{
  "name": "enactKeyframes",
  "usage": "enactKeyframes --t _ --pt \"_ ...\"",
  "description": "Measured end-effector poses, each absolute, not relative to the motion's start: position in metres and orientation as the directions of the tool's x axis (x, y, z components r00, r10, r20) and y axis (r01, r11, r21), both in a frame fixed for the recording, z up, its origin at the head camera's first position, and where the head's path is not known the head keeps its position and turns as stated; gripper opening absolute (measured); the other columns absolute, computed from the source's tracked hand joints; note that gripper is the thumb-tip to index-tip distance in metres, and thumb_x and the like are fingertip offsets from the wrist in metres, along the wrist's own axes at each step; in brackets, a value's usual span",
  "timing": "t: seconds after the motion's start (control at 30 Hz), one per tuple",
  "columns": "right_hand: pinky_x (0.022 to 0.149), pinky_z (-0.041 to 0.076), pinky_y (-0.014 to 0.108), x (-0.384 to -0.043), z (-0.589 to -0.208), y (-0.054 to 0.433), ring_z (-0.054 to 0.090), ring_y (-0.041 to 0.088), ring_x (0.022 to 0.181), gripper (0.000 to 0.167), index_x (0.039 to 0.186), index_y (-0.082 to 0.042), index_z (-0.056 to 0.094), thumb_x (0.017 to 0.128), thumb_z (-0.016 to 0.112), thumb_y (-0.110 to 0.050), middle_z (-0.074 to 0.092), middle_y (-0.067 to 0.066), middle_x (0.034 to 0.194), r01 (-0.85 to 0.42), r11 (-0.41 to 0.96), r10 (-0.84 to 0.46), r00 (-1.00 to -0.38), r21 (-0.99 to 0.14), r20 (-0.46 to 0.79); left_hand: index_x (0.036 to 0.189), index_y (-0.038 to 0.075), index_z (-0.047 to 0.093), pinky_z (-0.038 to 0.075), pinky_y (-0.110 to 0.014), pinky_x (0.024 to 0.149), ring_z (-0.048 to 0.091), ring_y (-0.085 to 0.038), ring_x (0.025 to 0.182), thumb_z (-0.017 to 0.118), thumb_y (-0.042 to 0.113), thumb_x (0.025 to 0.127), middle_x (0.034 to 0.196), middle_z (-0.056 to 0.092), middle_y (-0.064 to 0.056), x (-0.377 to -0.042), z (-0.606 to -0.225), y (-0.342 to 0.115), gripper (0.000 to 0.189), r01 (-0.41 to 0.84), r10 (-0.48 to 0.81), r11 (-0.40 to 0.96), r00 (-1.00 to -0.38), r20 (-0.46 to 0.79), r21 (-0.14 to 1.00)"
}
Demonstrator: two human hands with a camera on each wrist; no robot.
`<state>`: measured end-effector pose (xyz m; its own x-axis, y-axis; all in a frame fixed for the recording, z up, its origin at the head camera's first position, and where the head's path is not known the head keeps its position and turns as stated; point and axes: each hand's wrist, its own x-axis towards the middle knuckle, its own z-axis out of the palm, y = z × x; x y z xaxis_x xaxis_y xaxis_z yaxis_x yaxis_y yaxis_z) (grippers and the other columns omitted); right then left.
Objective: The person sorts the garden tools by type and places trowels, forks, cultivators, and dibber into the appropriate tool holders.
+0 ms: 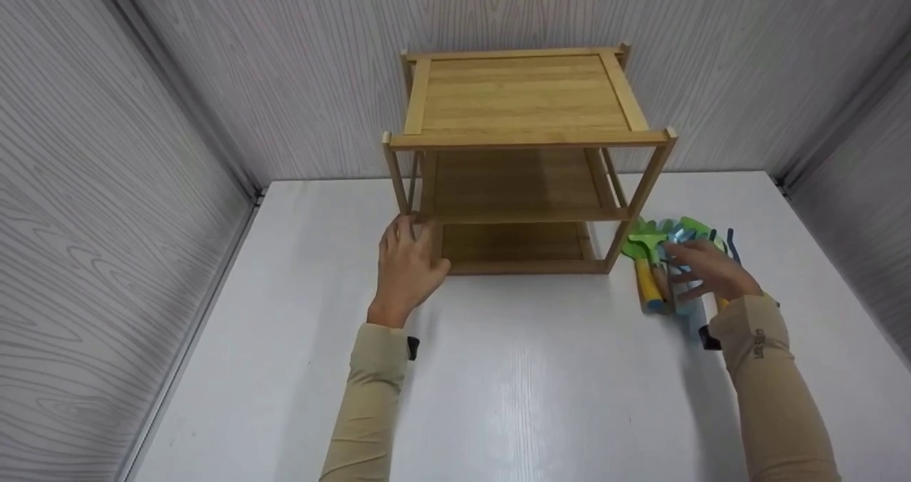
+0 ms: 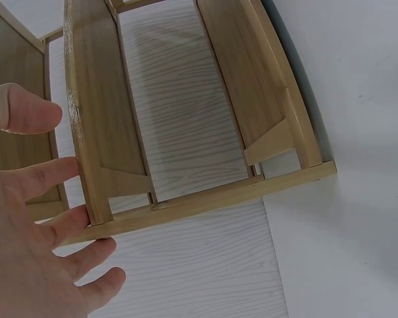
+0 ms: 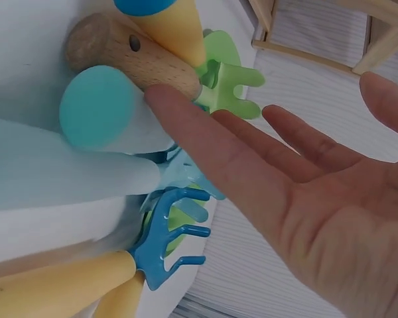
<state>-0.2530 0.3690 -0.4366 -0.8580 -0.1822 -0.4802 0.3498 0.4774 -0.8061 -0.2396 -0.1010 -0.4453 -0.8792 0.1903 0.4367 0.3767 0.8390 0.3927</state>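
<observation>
A wooden shelf rack (image 1: 523,101) with three tiers stands against the back wall. My left hand (image 1: 407,272) is at its front left post, fingers spread; the left wrist view shows fingertips right at the shelf's edge (image 2: 86,152). Over a pile of hand garden tools to the right of the rack, my right hand (image 1: 715,270) reaches with straight fingers and holds nothing. In the right wrist view its index fingertip overlaps a pale handle with a teal end (image 3: 96,109). Around it lie a bare wooden handle (image 3: 142,56), a green fork (image 3: 235,86) and a blue hand rake (image 3: 159,242).
The tools lie on a white tabletop (image 1: 512,375), partly heaped on one another close to the rack's front right post. Wood-grain panels enclose the table at the left (image 1: 85,218), back and right.
</observation>
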Motion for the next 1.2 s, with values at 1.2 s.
enactKeyframes --t 1.2 --pt "0.095 0.054 0.043 -0.265 -0.462 0.366 0.063 0.026 0.102 0.056 0.145 0.012 0.038 0.108 0.045 -0.029 0.055 0.024 0.127 0.5 0.522 -0.013 -0.805 -0.691 -0.593 0.134 0.0 0.059 0.024 -0.063 0.115 0.035 -0.048 0.136 0.06 0.011 0.084 0.139 0.042 -0.024 -0.24 -0.449 -0.1 0.052 0.397 0.19 0.812 -0.872 0.45 0.427"
